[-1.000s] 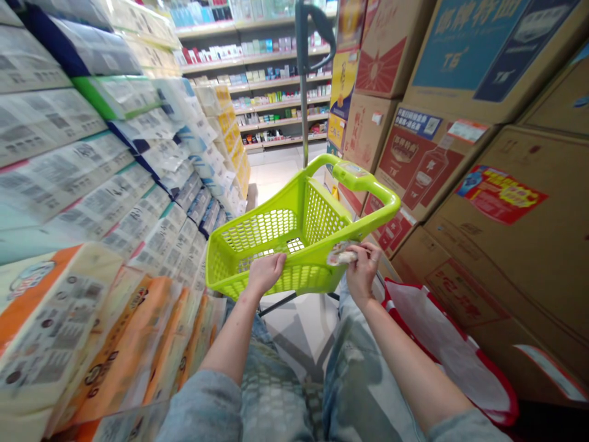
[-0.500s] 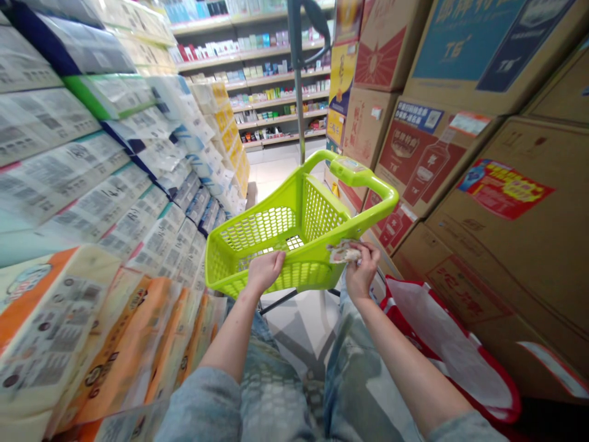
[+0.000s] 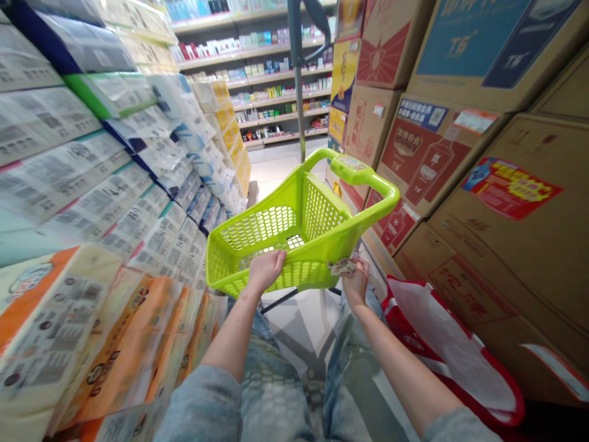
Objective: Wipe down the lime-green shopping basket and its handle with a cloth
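A lime-green plastic shopping cart [image 3: 317, 252] with perforated walls stands side-on before me, its basket bare inside. My left hand [image 3: 265, 270] is closed over the near top rim, fingers inside the basket and thumb along the edge. Below the handle end, my right hand [image 3: 356, 282] grips a crumpled, whitish, stained cloth [image 3: 343, 266]. That cloth lies against the cart's outer side. The cart's curved handle [image 3: 363, 175] rises at the right, with nobody's hand on it.
Stacked tissue packs [image 3: 115, 202] line the left. Cardboard cartons [image 3: 464, 202] form a wall on the right. A red-and-white bag [image 3: 453, 350] stands open beside my right leg. A grey pole [image 3: 299, 92] rises behind the cart, and stocked shelves [image 3: 257, 80] cross the back.
My right hand has moved down and slightly left with the cloth, along the cart's side. My left hand keeps its hold on the rim.
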`<state>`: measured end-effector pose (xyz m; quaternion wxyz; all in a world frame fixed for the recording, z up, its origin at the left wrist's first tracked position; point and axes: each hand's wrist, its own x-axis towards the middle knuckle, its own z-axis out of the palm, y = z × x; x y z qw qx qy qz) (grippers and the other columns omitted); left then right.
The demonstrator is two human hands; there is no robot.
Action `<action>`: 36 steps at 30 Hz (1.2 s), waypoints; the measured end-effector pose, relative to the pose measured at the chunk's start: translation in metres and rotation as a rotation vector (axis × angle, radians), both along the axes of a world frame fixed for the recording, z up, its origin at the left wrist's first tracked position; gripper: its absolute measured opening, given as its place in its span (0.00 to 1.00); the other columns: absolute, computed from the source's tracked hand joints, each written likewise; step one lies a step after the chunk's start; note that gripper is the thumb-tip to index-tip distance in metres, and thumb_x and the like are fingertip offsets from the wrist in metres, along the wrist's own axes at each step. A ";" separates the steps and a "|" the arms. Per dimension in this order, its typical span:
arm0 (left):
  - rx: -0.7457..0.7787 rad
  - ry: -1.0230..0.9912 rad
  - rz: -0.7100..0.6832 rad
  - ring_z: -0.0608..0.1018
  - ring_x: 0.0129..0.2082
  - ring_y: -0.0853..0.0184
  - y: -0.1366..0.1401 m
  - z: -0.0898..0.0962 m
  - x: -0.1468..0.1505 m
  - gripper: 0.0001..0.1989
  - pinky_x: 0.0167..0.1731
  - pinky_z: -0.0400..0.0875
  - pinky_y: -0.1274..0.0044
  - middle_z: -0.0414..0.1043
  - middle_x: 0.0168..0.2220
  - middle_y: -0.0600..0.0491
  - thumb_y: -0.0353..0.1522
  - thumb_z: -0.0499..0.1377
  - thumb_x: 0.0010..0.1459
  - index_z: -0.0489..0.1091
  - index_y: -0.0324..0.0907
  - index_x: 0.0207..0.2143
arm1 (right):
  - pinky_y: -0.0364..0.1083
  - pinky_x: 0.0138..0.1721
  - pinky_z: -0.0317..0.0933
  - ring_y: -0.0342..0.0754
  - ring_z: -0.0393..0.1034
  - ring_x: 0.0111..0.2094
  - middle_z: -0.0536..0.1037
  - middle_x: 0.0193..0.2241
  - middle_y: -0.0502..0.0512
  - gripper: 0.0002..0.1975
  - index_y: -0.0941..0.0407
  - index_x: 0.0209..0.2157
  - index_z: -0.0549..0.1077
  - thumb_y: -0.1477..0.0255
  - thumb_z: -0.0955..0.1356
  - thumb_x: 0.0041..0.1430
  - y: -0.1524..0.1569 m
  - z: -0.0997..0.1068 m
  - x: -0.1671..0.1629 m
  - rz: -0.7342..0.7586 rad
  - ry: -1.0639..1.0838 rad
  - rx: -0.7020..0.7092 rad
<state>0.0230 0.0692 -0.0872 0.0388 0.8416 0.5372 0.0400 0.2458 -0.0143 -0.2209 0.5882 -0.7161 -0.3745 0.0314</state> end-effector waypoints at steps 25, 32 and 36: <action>0.039 0.029 0.009 0.76 0.38 0.64 0.004 -0.005 0.006 0.28 0.33 0.62 0.77 0.76 0.37 0.50 0.44 0.33 0.65 0.70 0.45 0.36 | 0.56 0.56 0.55 0.53 0.61 0.55 0.68 0.53 0.66 0.26 0.59 0.56 0.63 0.72 0.59 0.54 0.023 0.003 -0.017 -0.069 0.084 0.122; 0.053 0.012 -0.005 0.76 0.36 0.63 0.004 -0.006 0.005 0.28 0.31 0.60 0.76 0.76 0.36 0.51 0.44 0.33 0.65 0.70 0.45 0.34 | 0.55 0.55 0.56 0.54 0.63 0.54 0.69 0.53 0.66 0.27 0.61 0.55 0.65 0.69 0.61 0.52 0.026 0.018 -0.001 -0.114 0.190 0.139; 0.052 0.012 0.003 0.76 0.36 0.62 0.004 -0.006 0.005 0.28 0.31 0.61 0.76 0.76 0.36 0.50 0.44 0.33 0.65 0.70 0.45 0.35 | 0.55 0.52 0.58 0.56 0.67 0.50 0.73 0.48 0.70 0.26 0.64 0.50 0.69 0.65 0.60 0.52 0.026 -0.010 -0.008 -0.095 0.300 0.030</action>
